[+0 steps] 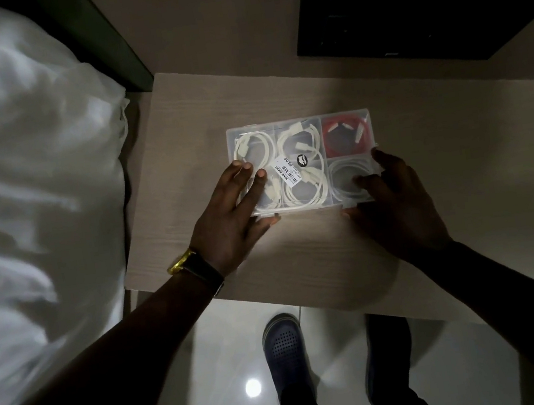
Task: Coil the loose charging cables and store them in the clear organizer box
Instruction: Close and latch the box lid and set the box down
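The clear organizer box [295,122] lies flat on the pale wooden table [459,156], lid down, with a barcode sticker on top. Through the lid I see coiled white cables [305,189] in several compartments and a coiled red cable [348,141] in the far right one. My left hand [227,222] rests on the box's near left corner, fingers spread on the lid and thumb at the front edge. My right hand [393,200] presses the near right corner the same way. No loose cable shows on the table.
A bed with a white pillow and sheet [28,168] fills the left side. A black panel [422,23] sits on the wall behind the table. Below the table's near edge are glossy floor tiles and my dark shoes [283,345].
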The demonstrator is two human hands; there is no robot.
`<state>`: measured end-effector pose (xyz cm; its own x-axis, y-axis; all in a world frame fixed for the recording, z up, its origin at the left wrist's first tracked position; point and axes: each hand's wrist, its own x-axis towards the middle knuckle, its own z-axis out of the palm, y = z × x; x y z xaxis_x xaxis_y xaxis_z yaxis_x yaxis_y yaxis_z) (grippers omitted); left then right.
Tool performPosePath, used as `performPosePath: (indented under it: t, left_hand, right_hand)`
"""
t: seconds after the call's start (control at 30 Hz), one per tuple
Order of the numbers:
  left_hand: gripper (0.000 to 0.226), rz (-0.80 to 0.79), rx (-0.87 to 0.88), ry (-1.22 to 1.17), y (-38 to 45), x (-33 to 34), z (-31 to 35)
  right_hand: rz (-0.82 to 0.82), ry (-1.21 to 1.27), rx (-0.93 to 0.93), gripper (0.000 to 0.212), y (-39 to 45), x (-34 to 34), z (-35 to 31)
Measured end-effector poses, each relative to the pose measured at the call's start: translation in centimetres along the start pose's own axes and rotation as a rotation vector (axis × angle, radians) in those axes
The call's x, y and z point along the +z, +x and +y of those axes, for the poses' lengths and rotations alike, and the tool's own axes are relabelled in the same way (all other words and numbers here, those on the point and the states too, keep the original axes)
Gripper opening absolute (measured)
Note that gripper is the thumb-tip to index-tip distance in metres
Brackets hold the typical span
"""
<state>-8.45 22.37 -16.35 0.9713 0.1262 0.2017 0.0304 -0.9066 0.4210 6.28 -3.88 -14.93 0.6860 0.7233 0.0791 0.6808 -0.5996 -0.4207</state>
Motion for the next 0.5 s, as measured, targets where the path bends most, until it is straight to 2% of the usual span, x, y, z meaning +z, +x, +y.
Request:
performPosePath:
  t: [0.13, 0.27, 0.37, 0.5]
  left_hand:
    - [0.067, -0.005, 0.019, 0.071, -0.1, 0.5, 0.0]
    - [0.067, -0.076, -0.012, 0.068, 0.9, -0.6, 1.0]
    - [0.071, -0.126, -0.069, -0.068, 3.1, -1.4, 2.0]
    - [0.075, -0.038, -0.258, -0.273, 6.5, -1.2, 4.1]
  right_hand:
    - [-0.009, -0.042, -0.038, 0.046, 0.8, 0.7, 0.7]
    - [-0.012, 0.046, 0.030, 0.045, 1.1, 0.1, 0.5]
    - [0.052, 0.159, 0.148, 0.048, 1.0, -0.8, 0.9]
    - [0.128, 0.218, 0.299, 0.052, 0.6, -2.3, 2.9]
